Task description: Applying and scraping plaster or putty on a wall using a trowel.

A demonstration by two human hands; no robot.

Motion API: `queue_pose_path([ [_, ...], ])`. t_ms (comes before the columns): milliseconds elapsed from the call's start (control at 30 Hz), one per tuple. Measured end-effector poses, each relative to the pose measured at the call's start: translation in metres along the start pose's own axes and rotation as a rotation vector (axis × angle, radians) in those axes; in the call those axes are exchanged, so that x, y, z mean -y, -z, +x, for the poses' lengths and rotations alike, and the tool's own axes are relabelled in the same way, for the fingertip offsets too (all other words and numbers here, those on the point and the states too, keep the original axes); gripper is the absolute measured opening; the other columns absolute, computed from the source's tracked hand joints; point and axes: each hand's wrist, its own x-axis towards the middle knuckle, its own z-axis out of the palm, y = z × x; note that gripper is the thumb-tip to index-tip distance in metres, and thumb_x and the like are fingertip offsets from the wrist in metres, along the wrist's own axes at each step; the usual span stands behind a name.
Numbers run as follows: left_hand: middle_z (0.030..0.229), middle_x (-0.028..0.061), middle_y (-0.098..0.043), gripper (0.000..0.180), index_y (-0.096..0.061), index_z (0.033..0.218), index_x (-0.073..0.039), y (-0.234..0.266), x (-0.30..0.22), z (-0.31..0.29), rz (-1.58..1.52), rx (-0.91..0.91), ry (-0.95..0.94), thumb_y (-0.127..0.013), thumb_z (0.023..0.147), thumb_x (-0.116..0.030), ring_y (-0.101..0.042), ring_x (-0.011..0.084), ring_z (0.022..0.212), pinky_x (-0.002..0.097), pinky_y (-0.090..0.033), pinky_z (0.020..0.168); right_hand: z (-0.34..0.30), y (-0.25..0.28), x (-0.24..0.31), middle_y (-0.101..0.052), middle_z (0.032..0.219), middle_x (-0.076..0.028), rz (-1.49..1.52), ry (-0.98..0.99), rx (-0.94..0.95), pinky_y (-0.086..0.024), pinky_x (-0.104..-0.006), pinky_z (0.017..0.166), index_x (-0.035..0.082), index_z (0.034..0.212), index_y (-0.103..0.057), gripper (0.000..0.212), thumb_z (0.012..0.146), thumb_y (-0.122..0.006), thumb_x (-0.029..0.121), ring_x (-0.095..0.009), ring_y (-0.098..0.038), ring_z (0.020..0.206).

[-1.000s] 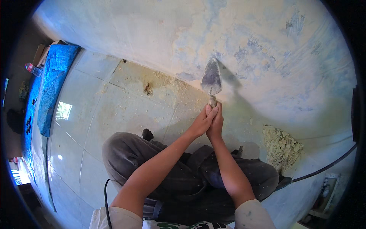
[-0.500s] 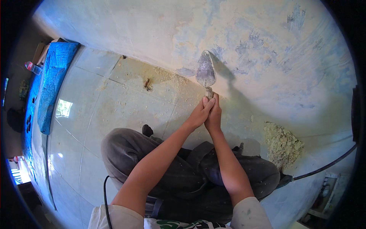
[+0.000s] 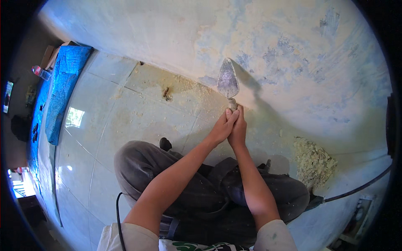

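Clasping a pointing trowel by its handle, with the fingers of the left hand and right hand closed together around it. Holding it tip-outward before the patchy wall, left of a heap of pale flakes on the tiled floor.

Dressed in dark grey, pale-flecked trousers; pale shirt with green-and-black print, smudged short right sleeve; thin black cable over left sleeve.
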Motion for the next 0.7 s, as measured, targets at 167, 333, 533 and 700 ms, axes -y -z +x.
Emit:
queue_pose_path([
  [167,0.112,0.0201,-0.058,0.041,-0.052,0.118,0.002,-0.002,0.039,0.015,0.310,-0.001,-0.085,-0.036,0.104,-0.033,-0.056,0.0305,0.109,0.0401,-0.042,0.097,-0.002,-0.005,-0.071,-0.067,0.085,-0.021,0.019,0.043,0.032,-0.048,-0.0428,0.066,0.001,0.125,-0.051,0.041,0.098,-0.055,0.031,-0.033,-0.065,0.073],
  [333,0.119,0.0280,-0.055,0.039,-0.048,0.124,0.005,-0.007,0.058,0.032,0.469,-0.029,-0.252,-0.038,0.101,-0.025,-0.055,0.0428,0.112,0.0486,-0.042,0.098,0.021,-0.030,-0.163,-0.061,0.117,-0.019,-0.380,0.628,-0.185,-0.046,-0.0443,0.091,-0.003,0.124,-0.054,0.038,0.100,-0.050,0.026,-0.032,-0.060,0.104],
  [533,0.111,0.0221,-0.058,0.047,-0.048,0.116,-0.005,-0.014,0.040,0.014,-0.050,-0.131,-0.135,-0.045,0.100,-0.049,-0.057,0.0339,0.107,0.0431,-0.042,0.095,0.016,-0.014,-0.113,-0.061,0.103,-0.018,0.110,-0.016,0.072,-0.047,-0.0369,0.083,0.003,0.124,-0.052,0.035,0.102,-0.051,0.029,-0.028,-0.060,0.094],
  [700,0.106,0.0243,-0.061,0.050,-0.050,0.111,-0.005,-0.011,0.037,0.008,0.155,-0.119,-0.007,-0.043,0.099,-0.053,-0.060,0.0412,0.106,0.0465,-0.045,0.094,-0.006,0.004,-0.048,-0.058,0.116,-0.017,0.048,0.044,0.055,-0.044,-0.0364,0.091,0.005,0.130,-0.048,0.036,0.102,-0.049,0.026,-0.025,-0.058,0.105],
])
